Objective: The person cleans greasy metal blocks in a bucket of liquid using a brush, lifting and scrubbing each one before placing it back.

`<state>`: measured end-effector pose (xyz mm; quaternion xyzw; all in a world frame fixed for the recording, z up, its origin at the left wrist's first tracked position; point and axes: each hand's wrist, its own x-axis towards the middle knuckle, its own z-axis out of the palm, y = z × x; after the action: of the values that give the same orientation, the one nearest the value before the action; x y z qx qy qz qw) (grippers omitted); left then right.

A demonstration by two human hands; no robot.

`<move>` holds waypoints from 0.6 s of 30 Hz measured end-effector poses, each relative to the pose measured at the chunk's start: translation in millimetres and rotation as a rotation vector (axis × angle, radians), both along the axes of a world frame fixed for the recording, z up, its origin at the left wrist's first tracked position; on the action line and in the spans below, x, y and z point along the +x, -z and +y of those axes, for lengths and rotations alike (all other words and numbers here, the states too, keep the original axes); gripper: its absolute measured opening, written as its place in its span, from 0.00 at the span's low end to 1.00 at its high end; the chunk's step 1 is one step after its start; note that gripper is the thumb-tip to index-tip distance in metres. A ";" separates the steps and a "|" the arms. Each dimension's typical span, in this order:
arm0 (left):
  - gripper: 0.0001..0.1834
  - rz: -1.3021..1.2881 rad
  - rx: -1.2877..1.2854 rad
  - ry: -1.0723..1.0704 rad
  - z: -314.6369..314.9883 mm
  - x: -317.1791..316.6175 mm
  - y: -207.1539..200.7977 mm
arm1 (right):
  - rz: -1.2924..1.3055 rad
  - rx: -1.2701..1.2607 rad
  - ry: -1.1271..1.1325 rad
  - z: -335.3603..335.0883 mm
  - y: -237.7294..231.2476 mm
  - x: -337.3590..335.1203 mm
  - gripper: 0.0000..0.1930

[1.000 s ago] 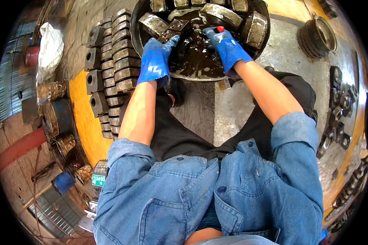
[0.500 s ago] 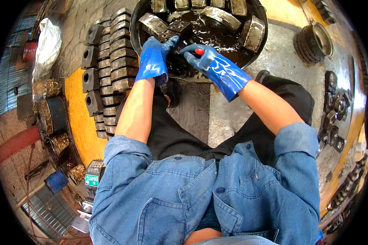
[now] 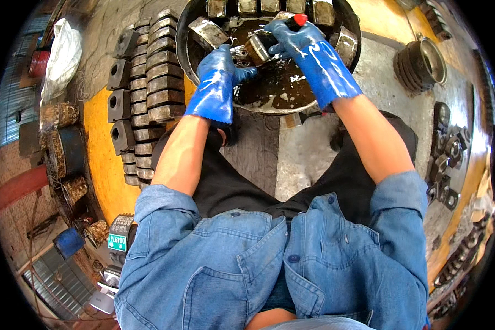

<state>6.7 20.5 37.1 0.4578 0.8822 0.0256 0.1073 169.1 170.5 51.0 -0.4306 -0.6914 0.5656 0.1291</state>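
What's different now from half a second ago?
The right hand has moved rightward and farther from the person over the tub, carrying the red-ended object. The left hand has shifted slightly rightward. The metal blocks lined up left of the tub stayed put.

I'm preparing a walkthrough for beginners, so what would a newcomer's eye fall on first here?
Probably the bright blue gloves on the left hand and right hand, at a round basin of dark liquid at top center. A red-ended handle stands out in the right hand. Left of the basin, rows of metal blocks catch attention, with a white bag farther left.
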 end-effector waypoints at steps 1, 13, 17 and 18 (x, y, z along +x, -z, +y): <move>0.42 0.020 0.016 0.030 -1.1 1.7 1.5 | 0.036 -0.018 0.027 1.1 9.8 -4.0 0.26; 0.46 0.004 -0.013 0.049 -4.3 -9.5 1.1 | 0.080 0.088 0.169 9.7 40.6 -29.0 0.23; 0.45 -0.003 0.052 0.068 -4.9 -5.7 1.5 | 0.145 0.009 0.223 20.7 59.2 -38.3 0.19; 0.45 -0.007 0.037 0.063 -5.5 -6.4 1.2 | 0.176 0.019 0.211 21.4 69.9 -43.4 0.19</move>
<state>0.3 15.0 35.9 0.4872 0.8663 0.0400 0.1028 125.7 191.9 -18.9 -0.4483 -0.6337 0.5779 0.2520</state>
